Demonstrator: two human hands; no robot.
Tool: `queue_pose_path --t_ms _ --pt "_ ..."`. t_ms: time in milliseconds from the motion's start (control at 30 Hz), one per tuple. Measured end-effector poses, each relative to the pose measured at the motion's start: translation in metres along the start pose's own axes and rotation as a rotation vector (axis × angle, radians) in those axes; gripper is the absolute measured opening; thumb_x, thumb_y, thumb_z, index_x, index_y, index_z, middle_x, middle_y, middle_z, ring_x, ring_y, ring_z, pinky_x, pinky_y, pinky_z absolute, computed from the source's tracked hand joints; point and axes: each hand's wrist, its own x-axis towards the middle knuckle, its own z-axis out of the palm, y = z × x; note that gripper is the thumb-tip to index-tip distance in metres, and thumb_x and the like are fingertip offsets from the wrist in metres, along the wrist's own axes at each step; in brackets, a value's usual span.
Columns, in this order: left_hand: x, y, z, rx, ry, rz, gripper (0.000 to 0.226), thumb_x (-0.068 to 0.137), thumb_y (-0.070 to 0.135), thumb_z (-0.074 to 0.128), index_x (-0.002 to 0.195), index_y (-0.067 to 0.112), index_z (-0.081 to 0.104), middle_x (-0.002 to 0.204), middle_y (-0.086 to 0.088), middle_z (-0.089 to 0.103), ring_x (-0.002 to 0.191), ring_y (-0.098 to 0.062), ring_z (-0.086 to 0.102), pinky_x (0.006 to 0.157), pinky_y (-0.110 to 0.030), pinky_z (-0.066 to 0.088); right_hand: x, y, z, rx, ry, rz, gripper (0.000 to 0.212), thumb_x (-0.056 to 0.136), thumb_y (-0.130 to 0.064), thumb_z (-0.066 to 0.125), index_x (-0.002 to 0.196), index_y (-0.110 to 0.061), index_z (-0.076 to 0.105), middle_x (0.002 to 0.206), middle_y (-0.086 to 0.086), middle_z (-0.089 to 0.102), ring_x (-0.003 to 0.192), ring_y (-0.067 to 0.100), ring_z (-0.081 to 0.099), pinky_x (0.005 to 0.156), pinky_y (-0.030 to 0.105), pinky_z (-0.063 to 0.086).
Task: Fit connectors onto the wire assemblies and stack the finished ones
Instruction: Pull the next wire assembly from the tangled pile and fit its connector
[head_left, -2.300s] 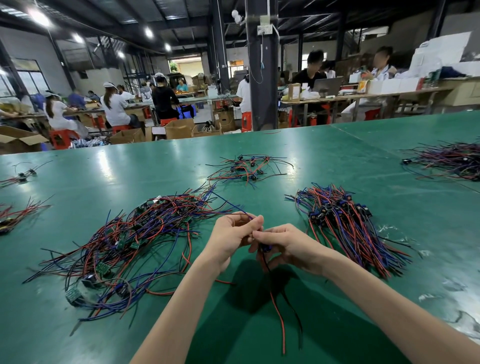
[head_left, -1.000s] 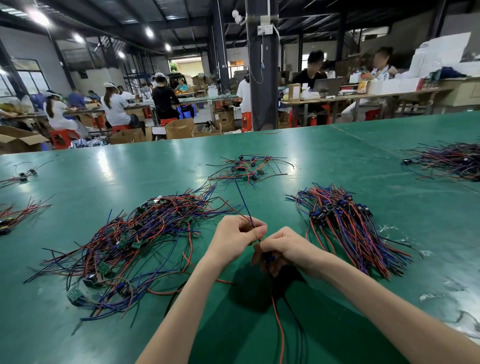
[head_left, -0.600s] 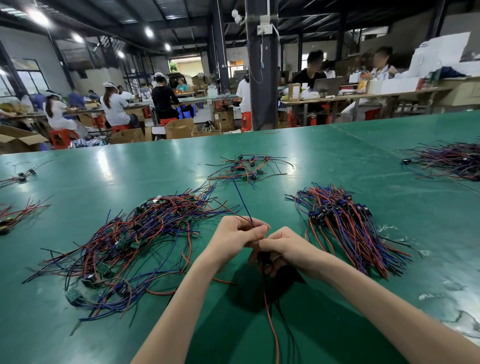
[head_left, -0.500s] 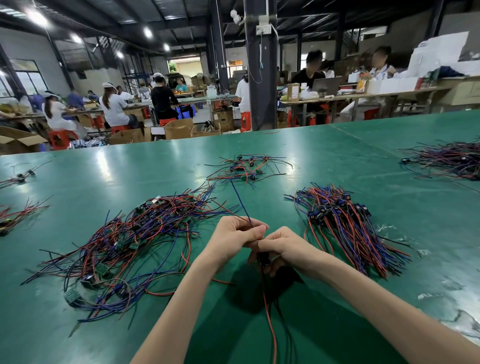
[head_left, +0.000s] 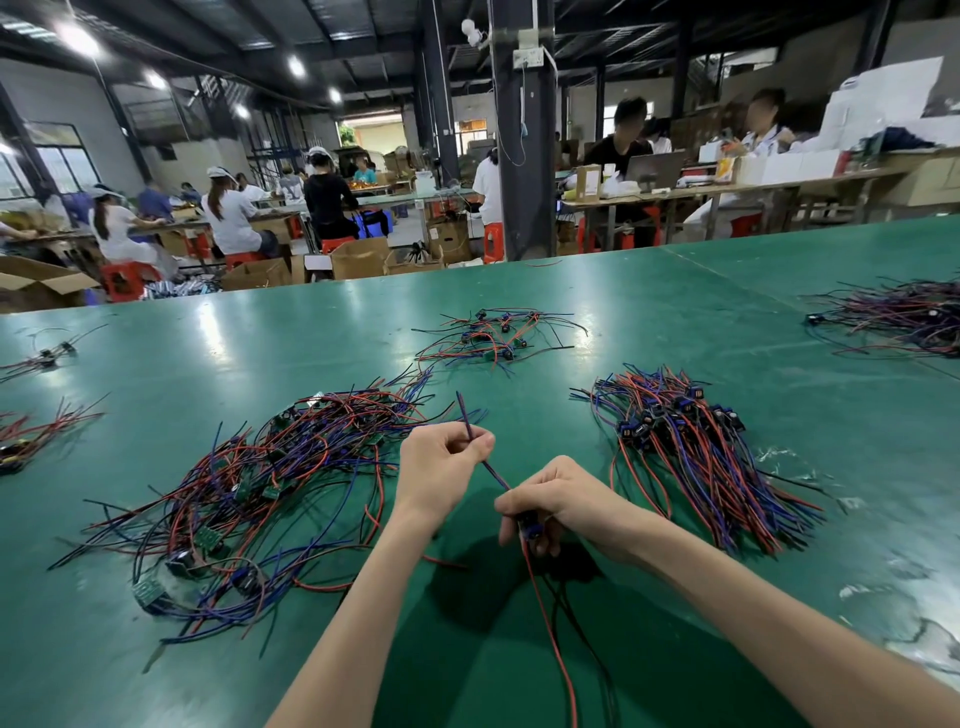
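Hands have separated since earlier: left hand (head_left: 441, 462) pinches blue wire (head_left: 485, 465) at centre frame; right hand (head_left: 558, 501) grips connector (head_left: 530, 530) just below-right, over the green table (head_left: 675, 322).

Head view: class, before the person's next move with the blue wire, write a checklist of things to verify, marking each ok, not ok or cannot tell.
1. The left hand pinches the blue wire: ok.
2. The right hand grips the connector: ok.
3. The blue wire runs straight between the hands, free of the piles: ok.
4. The blue wire's end is seated in the connector: cannot tell, fingers hide it.
5. The red wire hangs free below the connector: ok.
6. The finished stack lies close on the right: ok.
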Motion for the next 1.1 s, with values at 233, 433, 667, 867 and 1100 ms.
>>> queue_pose_path --t_ms 233,433,667,867,1100 --pt "0.005 -0.005 -0.013 0.170 0.198 0.041 0.014 0.084 0.016 0.071 0.070 0.013 0.071 0.051 0.012 0.057 0.046 0.003 0.046 0.054 -0.010 0.036 -0.001 0.001 0.002 0.016 -0.038 -0.026 0.033 0.088 -0.016 0.060 0.058 -0.013 0.072 0.047 0.001 0.057 0.038 0.010 0.047 0.041 0.018 0.039" --pt "0.003 -0.003 -0.015 0.271 0.254 0.164 0.019 0.088 0.016 0.066 0.072 0.007 0.069 0.055 0.002 0.057 0.052 -0.012 0.046 0.056 -0.023 0.036 -0.003 0.001 0.001 0.022 -0.039 -0.037 0.031 0.088 -0.017 0.061 0.060 -0.011 0.073 0.047 0.001 0.057 0.039 0.010 0.047 0.041 0.018 0.039" --pt "0.003 -0.005 -0.016 0.288 0.297 0.169 0.027 0.091 0.020 0.064 0.073 0.001 0.069 0.063 -0.012 0.061 0.062 -0.029 0.052 0.062 -0.037 0.041 -0.002 0.001 0.002 0.018 -0.044 -0.033 0.031 0.088 -0.018 0.061 0.060 -0.012 0.073 0.048 0.001 0.058 0.040 0.011 0.048 0.042 0.018 0.039" --pt "0.007 -0.002 -0.020 -0.040 0.298 -0.117 0.030 0.086 0.019 0.068 0.062 0.003 0.066 0.047 0.005 0.043 0.048 -0.012 0.033 0.052 -0.025 0.030 -0.002 0.003 0.000 0.006 -0.050 -0.030 0.032 0.088 -0.019 0.061 0.059 -0.013 0.073 0.048 0.001 0.057 0.040 0.010 0.048 0.043 0.018 0.040" --pt "0.011 0.007 -0.030 -0.760 0.238 -0.591 0.012 0.086 0.001 0.062 0.076 -0.001 0.068 0.050 -0.003 0.055 0.035 -0.007 0.042 0.035 -0.015 0.034 -0.001 0.004 0.000 -0.024 -0.062 -0.034 0.032 0.088 -0.019 0.062 0.058 -0.016 0.073 0.049 0.001 0.055 0.041 0.010 0.048 0.043 0.019 0.040"
